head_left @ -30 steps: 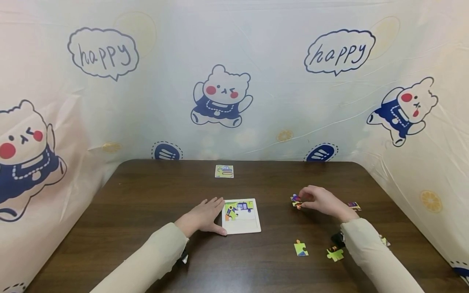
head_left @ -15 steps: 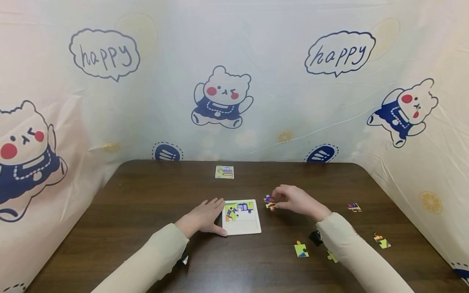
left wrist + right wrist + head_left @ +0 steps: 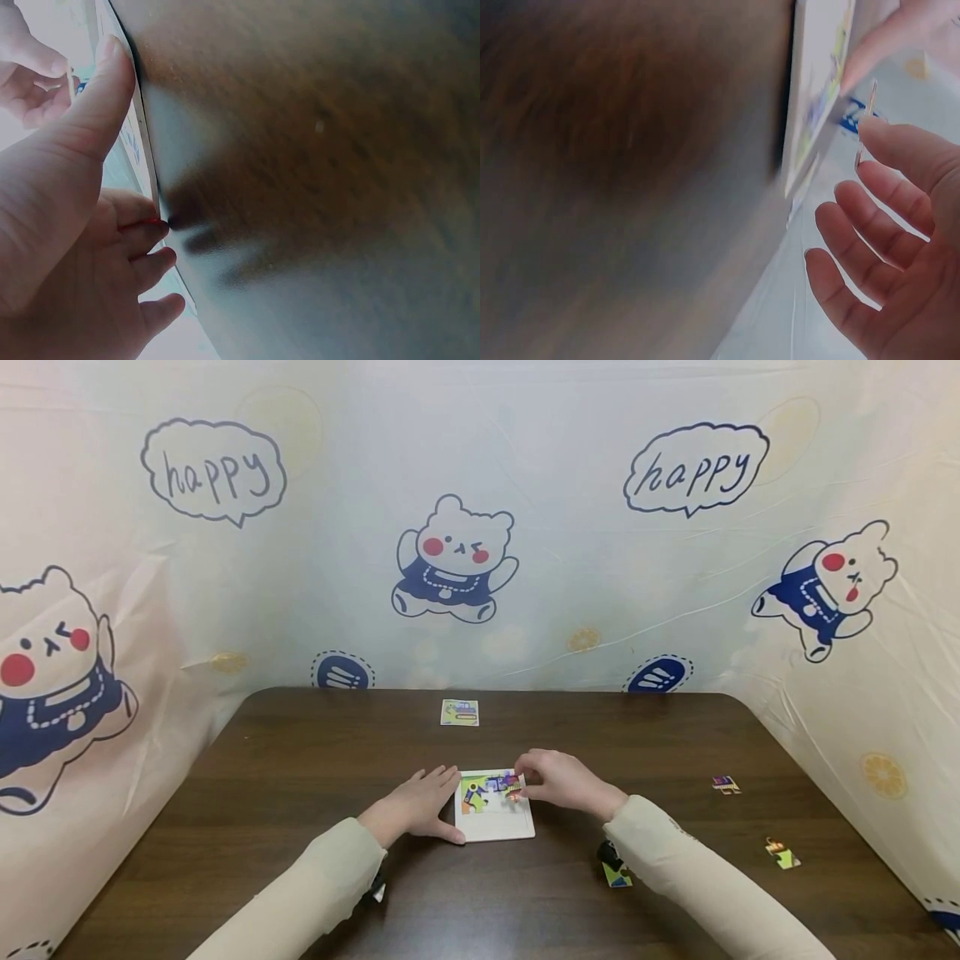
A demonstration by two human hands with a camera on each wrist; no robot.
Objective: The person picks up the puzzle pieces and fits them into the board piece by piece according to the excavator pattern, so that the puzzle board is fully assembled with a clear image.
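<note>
Right hand (image 3: 567,781): over the right edge of the tray, thumb and index finger closed narrowly on a thin jigsaw piece while the other fingers curve loosely apart from it.
Held piece (image 3: 513,795): at the tips of those fingers, to their left, over the right-hand part of the tray; from the right wrist it shows edge-on and raised off the surface, roughly in line with it but tilted a little. Which of its sides is longer I can't tell; the fingers cover part of it.
Tray (image 3: 495,828): white, flat on the desk (image 3: 330,735), between the two hands, with fitted pieces (image 3: 473,794) toward its far left and bare white along the near side.
Relation that counts, I'd judge: the piece hangs above the tray and the bare part lies below, nearer the person and leftward of the right fingers; the right hand is the nearer to the piece.
Left hand (image 3: 412,806): fingers outstretched and holding nothing, resting against the tray's left edge, thumb set well apart at the near corner.
Loose pieces: one (image 3: 726,785) and another (image 3: 783,853) off to the right, a third (image 3: 619,877) partly behind the right wrist's camera.
Picture card (image 3: 460,712): beyond the tray, near the far edge.
</note>
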